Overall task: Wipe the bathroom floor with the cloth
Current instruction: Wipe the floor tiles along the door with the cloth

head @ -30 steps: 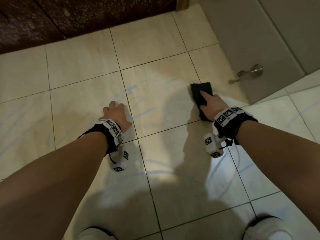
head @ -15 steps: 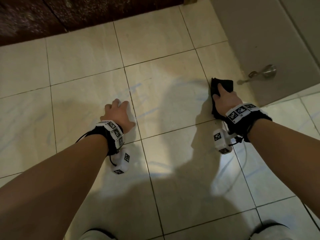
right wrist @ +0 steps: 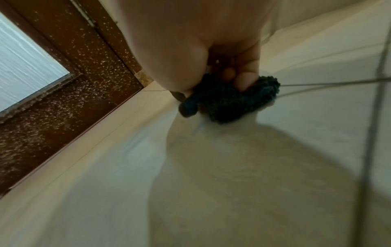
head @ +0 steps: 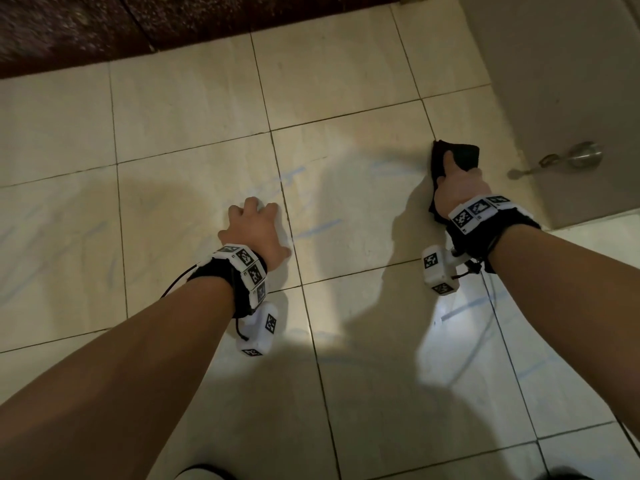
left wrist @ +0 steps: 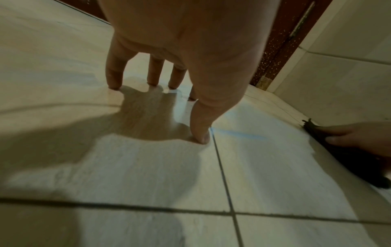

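The dark cloth (head: 460, 157) lies on the tiled floor (head: 346, 209) close to the grey door (head: 554, 81) with its metal stopper (head: 585, 155). The right hand (head: 459, 190) grips it, fingers curled into the fabric. The left hand (head: 258, 230) rests on the floor on spread, straight fingertips (left wrist: 114, 83), well apart from the cloth.

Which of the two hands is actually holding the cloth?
The right hand: it grips the dark cloth near the grey door. The left hand only rests its fingertips on bare tile.
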`<state>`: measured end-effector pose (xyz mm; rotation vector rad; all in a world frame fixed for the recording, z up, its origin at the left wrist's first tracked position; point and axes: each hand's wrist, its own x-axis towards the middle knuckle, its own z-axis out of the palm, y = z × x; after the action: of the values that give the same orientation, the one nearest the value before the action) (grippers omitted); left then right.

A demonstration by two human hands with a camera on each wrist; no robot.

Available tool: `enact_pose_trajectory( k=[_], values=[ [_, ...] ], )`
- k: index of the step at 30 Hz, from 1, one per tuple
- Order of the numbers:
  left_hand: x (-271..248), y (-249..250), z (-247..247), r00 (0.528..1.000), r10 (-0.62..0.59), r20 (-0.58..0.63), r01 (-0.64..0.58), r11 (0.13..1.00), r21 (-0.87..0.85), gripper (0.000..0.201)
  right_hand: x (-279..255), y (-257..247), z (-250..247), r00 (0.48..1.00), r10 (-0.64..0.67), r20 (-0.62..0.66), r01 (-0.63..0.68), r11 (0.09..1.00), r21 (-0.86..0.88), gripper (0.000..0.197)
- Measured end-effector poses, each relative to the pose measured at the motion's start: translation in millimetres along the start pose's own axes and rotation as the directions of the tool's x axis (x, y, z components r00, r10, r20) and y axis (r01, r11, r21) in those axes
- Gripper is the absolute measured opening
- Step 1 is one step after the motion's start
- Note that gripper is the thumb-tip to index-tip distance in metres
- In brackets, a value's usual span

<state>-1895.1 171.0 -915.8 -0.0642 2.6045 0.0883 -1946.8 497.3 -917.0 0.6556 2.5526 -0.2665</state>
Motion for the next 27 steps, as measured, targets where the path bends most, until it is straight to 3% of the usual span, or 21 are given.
enact_pose_trajectory(
  k=[4, 8, 13, 16, 20, 27],
  values=[
    [-1, 1, 0, 1.0, -0.006, -0.017, 0.006, 1.0, 0.01, 0.078, -4, -37, 3, 0.983, -0.169, 0.068, 0.172, 0.984, -0.038, 0.066],
    [0, 2, -2, 1.0, -0.002, 0.003, 0.002, 1.0, 0.003, 0.077, -33, -86, 21, 0.911, -0.365, 0.195, 0.383, 0.921, -0.068, 0.071],
    [0, 3, -2, 1.0, 0.0, 0.016, 0.0, 1.0, -0.015, 0.076, -52, -107, 39, 0.881, -0.404, 0.245, 0.449, 0.878, -0.167, 0.083],
    [0, 2, -1, 1.0, 0.003, 0.03, -0.002, 1.0, -0.025, 0.077, -43, -104, 36, 0.867, -0.43, 0.252, 0.474, 0.868, -0.148, 0.078],
    [0, 0, -1, 0.999, 0.007, 0.054, -0.007, 1.0, -0.017, 0.084, -16, -77, 23, 0.889, -0.418, 0.186, 0.436, 0.897, -0.073, 0.071],
    [2, 3, -5, 0.996, 0.003, 0.091, -0.003, 1.0, -0.004, 0.084, 24, 30, -9, 0.983, -0.162, 0.083, 0.168, 0.984, -0.067, 0.065]
  ],
)
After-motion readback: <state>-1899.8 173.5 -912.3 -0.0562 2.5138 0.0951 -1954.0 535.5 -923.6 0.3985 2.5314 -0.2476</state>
